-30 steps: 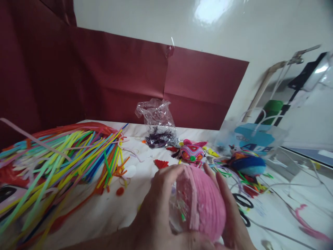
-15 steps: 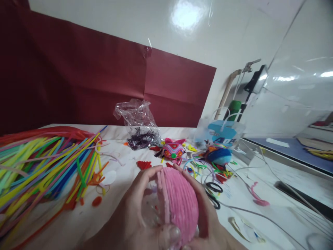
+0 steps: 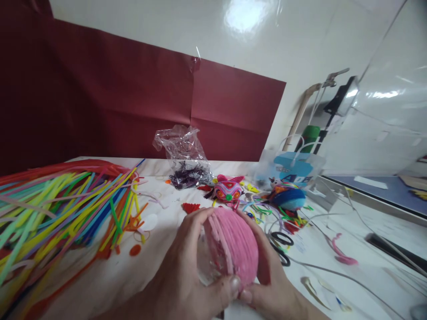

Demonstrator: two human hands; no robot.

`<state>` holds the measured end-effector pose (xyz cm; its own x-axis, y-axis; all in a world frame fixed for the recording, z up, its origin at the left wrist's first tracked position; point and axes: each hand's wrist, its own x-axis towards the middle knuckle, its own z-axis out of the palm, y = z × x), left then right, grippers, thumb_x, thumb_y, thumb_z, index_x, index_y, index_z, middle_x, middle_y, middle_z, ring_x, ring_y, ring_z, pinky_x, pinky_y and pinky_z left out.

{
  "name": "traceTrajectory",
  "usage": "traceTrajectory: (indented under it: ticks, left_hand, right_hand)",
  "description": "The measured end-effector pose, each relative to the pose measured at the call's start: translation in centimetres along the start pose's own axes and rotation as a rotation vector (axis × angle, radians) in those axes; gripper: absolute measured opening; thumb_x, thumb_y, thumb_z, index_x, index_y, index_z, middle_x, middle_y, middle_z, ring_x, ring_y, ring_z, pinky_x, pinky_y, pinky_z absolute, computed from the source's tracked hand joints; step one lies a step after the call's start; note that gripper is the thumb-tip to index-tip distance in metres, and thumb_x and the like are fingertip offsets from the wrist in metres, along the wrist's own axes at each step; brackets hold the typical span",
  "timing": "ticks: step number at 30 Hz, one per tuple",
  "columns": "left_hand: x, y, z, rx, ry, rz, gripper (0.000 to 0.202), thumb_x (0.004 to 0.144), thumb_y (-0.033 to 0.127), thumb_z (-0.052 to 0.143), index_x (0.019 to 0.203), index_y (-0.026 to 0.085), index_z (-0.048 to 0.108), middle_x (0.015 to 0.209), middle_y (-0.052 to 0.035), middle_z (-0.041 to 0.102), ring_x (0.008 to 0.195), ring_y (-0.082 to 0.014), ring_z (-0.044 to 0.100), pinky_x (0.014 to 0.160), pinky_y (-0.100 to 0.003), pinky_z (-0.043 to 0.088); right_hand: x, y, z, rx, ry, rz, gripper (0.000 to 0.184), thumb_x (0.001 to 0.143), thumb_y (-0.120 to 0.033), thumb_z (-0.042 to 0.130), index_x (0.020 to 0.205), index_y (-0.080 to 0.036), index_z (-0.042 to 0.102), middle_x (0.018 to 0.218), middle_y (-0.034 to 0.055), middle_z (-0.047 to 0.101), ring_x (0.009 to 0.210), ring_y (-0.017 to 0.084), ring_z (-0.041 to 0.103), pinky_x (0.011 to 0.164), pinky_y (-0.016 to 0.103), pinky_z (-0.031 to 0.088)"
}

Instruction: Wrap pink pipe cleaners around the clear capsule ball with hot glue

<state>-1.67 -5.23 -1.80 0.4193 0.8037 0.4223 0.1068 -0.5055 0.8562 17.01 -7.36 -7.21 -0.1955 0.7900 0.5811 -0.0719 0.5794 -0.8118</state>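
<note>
A round ball (image 3: 233,246), wound in pink fuzzy cord with a clear bare part showing on its left side, sits between both my hands low in the middle of the view. My left hand (image 3: 187,271) wraps its left side, thumb pressed under the front. My right hand (image 3: 267,266) cups its right side, fingers curved over the top. Both hands are closed on the ball, just above the white table (image 3: 140,275).
A big heap of coloured pipe cleaners (image 3: 56,204) lies at the left. Behind the ball are a clear plastic bag (image 3: 185,155), a pink wound figure (image 3: 228,190), a blue wound ball (image 3: 288,199), a blue-labelled bag (image 3: 293,169), black scissors (image 3: 280,246) and a pink cord piece (image 3: 340,253).
The ball has turned in my hands, and my left thumb has shifted under its front. The view swung right, then slightly back left.
</note>
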Motion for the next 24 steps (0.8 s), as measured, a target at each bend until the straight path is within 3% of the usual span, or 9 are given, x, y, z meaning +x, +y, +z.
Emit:
traceTrajectory:
  ticks: [4,10,16,18,22,24]
  left_hand:
    - [0.1,-0.1,-0.3,-0.037,-0.029,-0.015,0.066,0.065,0.028,0.069,0.125,0.023,0.042,0.127,-0.0121,0.053,0.116,-0.0335,0.052,0.098,-0.050,0.042]
    - [0.4,-0.3,-0.9,-0.100,-0.112,-0.082,0.075,0.072,0.043,0.069,0.134,0.022,0.033,0.136,-0.0143,0.047,0.124,-0.0330,0.046,0.101,-0.050,0.040]
    - [1.1,0.4,-1.1,-0.511,-0.276,-0.197,0.065,0.075,0.048,0.068,0.126,0.020,0.039,0.119,-0.0108,0.060,0.107,-0.0264,0.060,0.091,-0.040,0.048]
    - [1.2,0.2,-0.9,-0.548,-0.313,-0.211,0.068,0.073,0.050,0.069,0.125,0.018,0.041,0.117,-0.0119,0.061,0.105,-0.0271,0.060,0.091,-0.041,0.048]
    - [1.2,-0.4,-0.3,-0.465,-0.237,-0.242,0.087,0.059,0.045,0.081,0.130,0.020,0.038,0.119,-0.0129,0.061,0.107,-0.0307,0.059,0.089,-0.043,0.049]
    - [1.3,-0.5,-0.1,-0.459,-0.217,-0.252,0.092,0.054,0.044,0.083,0.131,0.022,0.037,0.120,-0.0129,0.060,0.106,-0.0310,0.060,0.087,-0.042,0.051]
  right_hand:
    - [0.1,0.0,0.1,0.036,0.010,0.008,0.092,0.086,-0.055,0.086,0.148,-0.020,0.027,0.137,0.0073,0.019,0.127,0.025,0.021,0.112,0.029,0.022]
    - [0.8,0.4,-0.4,0.198,0.055,0.014,0.084,0.083,-0.054,0.089,0.141,-0.021,0.040,0.134,0.0071,0.028,0.124,0.025,0.028,0.105,0.026,0.035]
    - [1.4,0.5,-2.1,0.354,-0.069,0.132,0.089,0.081,-0.053,0.086,0.146,-0.017,0.037,0.119,0.0113,0.043,0.117,0.032,0.036,0.100,0.037,0.039]
    - [1.6,0.3,-2.5,0.354,-0.110,0.163,0.089,0.079,-0.053,0.088,0.144,-0.017,0.038,0.123,0.0113,0.039,0.120,0.032,0.032,0.101,0.038,0.038]
    - [1.7,-0.3,-2.6,0.288,-0.136,0.176,0.090,0.078,-0.055,0.091,0.143,-0.019,0.040,0.134,0.0094,0.026,0.126,0.030,0.022,0.109,0.037,0.024]
    - [1.7,-0.5,-2.4,0.233,-0.120,0.158,0.090,0.080,-0.056,0.090,0.144,-0.020,0.038,0.135,0.0088,0.024,0.126,0.029,0.022,0.110,0.036,0.023]
